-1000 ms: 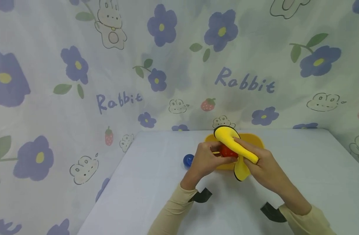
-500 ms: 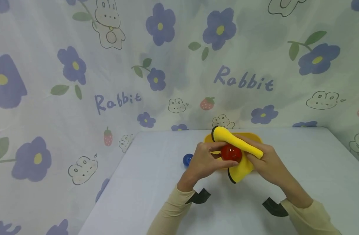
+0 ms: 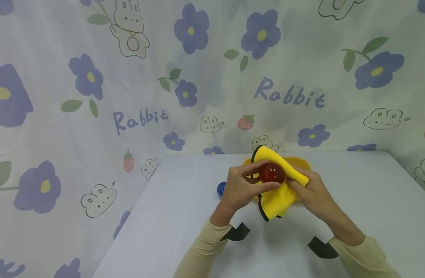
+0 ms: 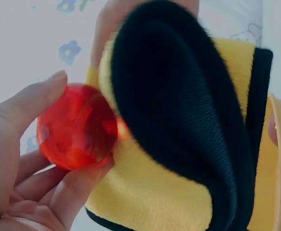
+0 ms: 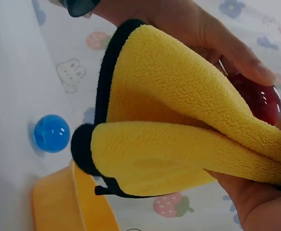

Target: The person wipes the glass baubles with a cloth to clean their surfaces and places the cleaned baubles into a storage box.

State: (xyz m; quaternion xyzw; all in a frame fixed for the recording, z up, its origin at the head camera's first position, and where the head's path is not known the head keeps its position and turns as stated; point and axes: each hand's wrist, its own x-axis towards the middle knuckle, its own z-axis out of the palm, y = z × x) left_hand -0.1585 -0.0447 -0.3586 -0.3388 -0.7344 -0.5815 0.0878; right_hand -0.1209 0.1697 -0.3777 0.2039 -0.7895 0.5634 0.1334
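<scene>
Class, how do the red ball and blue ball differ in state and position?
The left hand grips the red ball, while the blue ball rests on the white table. The red ball is beside the yellow cloth; the blue ball lies near the yellow container. Both are round and shiny.

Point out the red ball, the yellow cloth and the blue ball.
Red ball [image 4: 77, 126], left wrist view: middle of its visible side.
Yellow cloth [image 5: 174, 144], right wrist view: its lower fold.
Blue ball [image 5: 52, 133], right wrist view: its centre.
</scene>
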